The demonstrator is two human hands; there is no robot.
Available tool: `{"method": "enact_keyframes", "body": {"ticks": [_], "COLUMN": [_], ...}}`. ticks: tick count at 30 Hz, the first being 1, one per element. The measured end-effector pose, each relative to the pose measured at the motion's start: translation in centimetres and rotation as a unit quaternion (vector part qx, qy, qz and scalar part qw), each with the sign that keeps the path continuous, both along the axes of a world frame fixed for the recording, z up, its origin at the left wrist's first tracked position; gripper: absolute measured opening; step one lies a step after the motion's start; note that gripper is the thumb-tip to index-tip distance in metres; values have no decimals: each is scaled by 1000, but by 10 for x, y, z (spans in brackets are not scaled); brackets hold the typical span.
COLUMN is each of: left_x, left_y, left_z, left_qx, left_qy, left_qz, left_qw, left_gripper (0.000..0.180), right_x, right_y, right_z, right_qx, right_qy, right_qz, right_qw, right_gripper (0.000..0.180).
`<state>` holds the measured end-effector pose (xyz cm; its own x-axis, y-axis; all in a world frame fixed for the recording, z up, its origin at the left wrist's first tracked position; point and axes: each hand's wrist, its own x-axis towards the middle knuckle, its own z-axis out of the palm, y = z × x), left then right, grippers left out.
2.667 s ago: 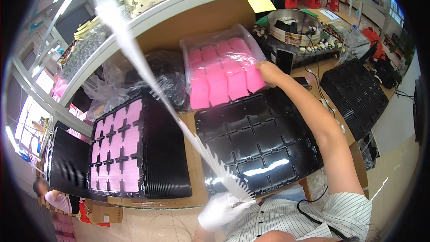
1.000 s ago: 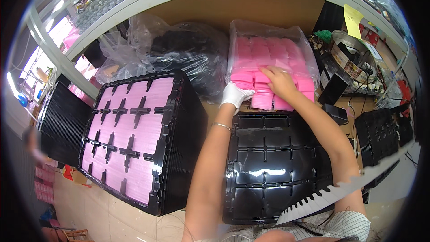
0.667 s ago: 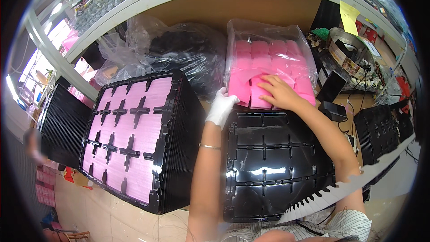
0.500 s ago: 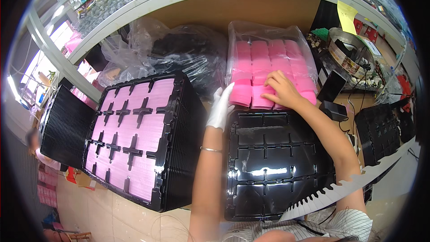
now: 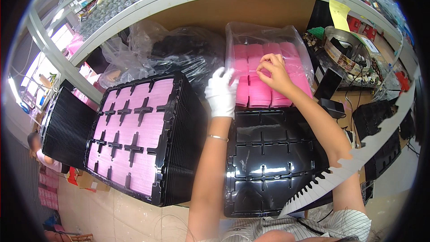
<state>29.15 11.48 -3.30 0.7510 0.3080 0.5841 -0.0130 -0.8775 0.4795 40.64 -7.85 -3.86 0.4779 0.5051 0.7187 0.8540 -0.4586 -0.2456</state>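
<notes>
Stacks of thin pink sheets [image 5: 260, 93] stand in rows inside a clear plastic bag [image 5: 293, 36], open toward me. My right hand [image 5: 277, 74], bare, is raised over the stacks with thumb and forefinger pinched. A thin pale line runs left from the pinch; what it is I cannot make out. My left hand [image 5: 221, 95] wears a white glove, its fingers apart, at the left edge of the stacks. In front of the bag lies a glossy black plastic tray [image 5: 264, 157] with moulded compartments, between my forearms.
To the left, a tall stack of black trays [image 5: 181, 152] has pink sheets in its top compartments. More black trays [image 5: 67, 123] stand beyond it. Behind is a bag of black items [image 5: 188, 47]. A jagged grey strip [image 5: 345, 172] crosses the right foreground; a phone [image 5: 328, 85] stands right.
My right hand has lifted off the pink stacks, moving slightly left, and its fingers have come together in a pinch. My gloved left hand has turned and spread its fingers.
</notes>
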Motion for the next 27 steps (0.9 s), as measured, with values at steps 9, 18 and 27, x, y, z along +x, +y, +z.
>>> {"method": "enact_keyframes", "body": {"ticks": [9,18,27], "left_x": [-54,-159,-287], "left_y": [-24,-35,-60], "left_z": [52,35,8], "left_qx": [-73,151,316], "left_qy": [-53,-43,102], "left_qz": [-49,-142,-164], "left_qw": [995,977,929], "left_gripper": [16,12,32], "right_x": [-92,-182,-316], "right_y": [-77,-185,-230], "right_z": [13,19,3], "right_qx": [-131,-25,-105], "right_qy": [-165,-137,-53], "right_qz": [-103,-128,-41], "right_qw": [972,982,992], "right_gripper": [78,31,19]}}
